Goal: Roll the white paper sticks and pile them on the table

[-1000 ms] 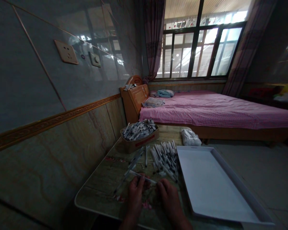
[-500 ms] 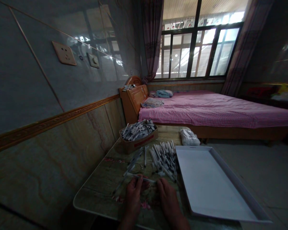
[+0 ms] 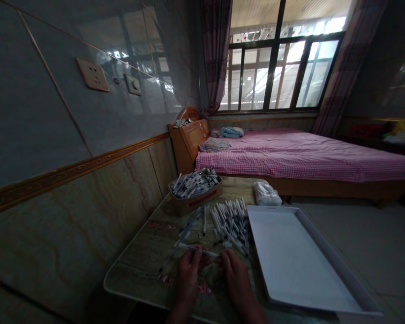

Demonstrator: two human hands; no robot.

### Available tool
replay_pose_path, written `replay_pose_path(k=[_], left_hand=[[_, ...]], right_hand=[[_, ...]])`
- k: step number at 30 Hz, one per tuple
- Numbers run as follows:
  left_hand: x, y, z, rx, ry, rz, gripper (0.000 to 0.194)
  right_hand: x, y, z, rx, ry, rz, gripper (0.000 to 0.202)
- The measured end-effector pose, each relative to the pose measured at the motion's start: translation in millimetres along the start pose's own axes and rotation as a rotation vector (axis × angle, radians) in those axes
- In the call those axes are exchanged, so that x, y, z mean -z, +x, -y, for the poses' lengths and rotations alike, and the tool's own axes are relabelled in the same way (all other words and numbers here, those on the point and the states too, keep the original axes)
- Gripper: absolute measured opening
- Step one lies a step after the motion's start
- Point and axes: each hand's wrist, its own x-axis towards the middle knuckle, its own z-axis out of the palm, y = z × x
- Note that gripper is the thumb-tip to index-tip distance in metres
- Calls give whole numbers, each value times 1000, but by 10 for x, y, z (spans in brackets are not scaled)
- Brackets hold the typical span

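My left hand (image 3: 189, 269) pinches a slim whitish pen (image 3: 209, 254) over the near part of the table. The fingers of my right hand (image 3: 235, 272) are closed at the pen's right end, so it lies nearly level between both hands. Just beyond them is a heap of white and grey pens (image 3: 230, 222) with dark tips. A few loose pens (image 3: 189, 225) lie to the left of that heap. Fingers hide parts of the held pen, and its tip cannot be made out.
Behind the heap a cardboard box (image 3: 197, 200) is piled with more pens. A shallow white tray (image 3: 300, 256) lies along the table's right side. A crumpled white plastic bag (image 3: 267, 194) sits behind it. The tiled wall is on the left; a bed (image 3: 290, 155) stands beyond.
Both hands stay almost where they were, still on the same pen. The view has shifted very slightly.
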Motion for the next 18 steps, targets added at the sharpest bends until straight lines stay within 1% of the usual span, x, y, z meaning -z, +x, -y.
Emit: replay_pose_path(k=[2,6,8,11,14,18], left_hand=[[-5,-8,-14,11,6,0,49],[-2,-13,-16,14,6,13,48],[1,-15,-18,8,0,13,49],[-1,-20,-29,2,-4,16,49],[-9,-22,-35,6,-13,9,50],[-16,-23,-30,11,-20,6,51]], right_hand=[[-4,-7,-13,4,-28,-2,38],[17,-12,-9,2,22,20,27],[19,-9,-13,-10,42,-3,25],[3,-4,-35,-24,8,-32,31],[-7,-6,-49,-17,-39,-18,37],[7,-11,-40,0,8,21,25]])
